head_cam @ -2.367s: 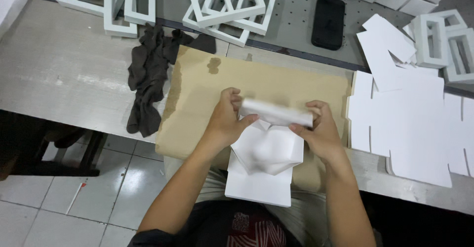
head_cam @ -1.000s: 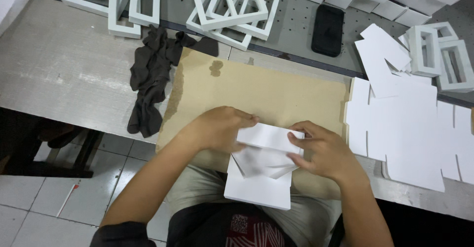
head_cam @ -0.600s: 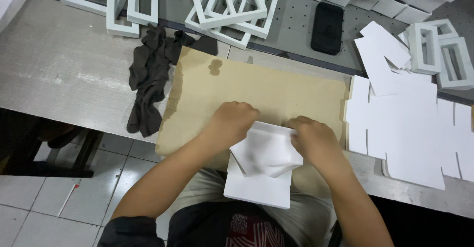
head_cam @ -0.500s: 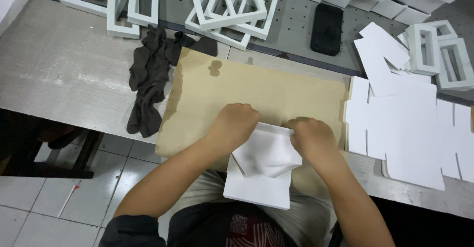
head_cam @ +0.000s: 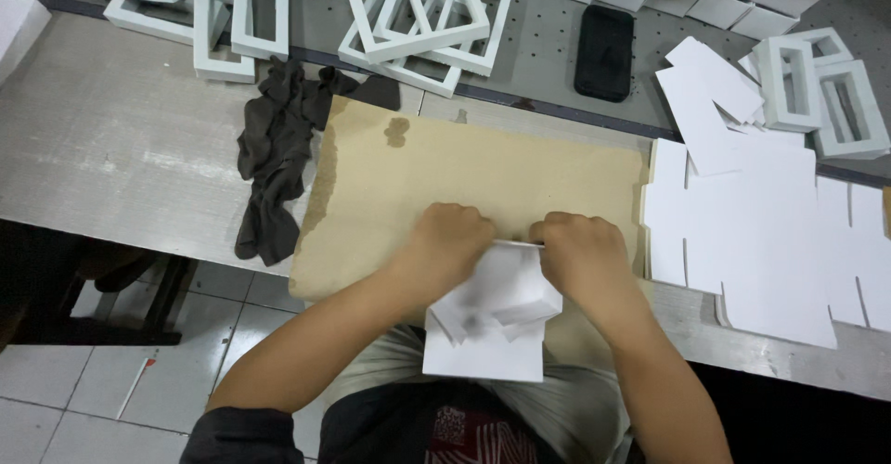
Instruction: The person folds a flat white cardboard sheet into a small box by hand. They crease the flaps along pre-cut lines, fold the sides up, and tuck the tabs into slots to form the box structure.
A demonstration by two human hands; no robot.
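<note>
A white die-cut cardboard sheet (head_cam: 492, 315), partly folded, lies at the near edge of a brown board (head_cam: 464, 176) and hangs over my lap. My left hand (head_cam: 447, 241) is closed on the sheet's upper left edge. My right hand (head_cam: 580, 251) is closed on its upper right edge. The two fists are a few centimetres apart, with a thin folded edge of the sheet showing between them. The lower flaps of the sheet fan out below my hands.
A stack of flat white die-cut sheets (head_cam: 770, 232) lies right of the board. A dark cloth (head_cam: 278, 148) lies to its left. Several white open box frames (head_cam: 418, 14) sit at the back, more frames (head_cam: 817, 93) at far right, and a black phone (head_cam: 603, 42) beside them.
The sheet was held up with its top rolled over; now both hands press its top edge down on the board, fists closer to the table and the fold flatter.
</note>
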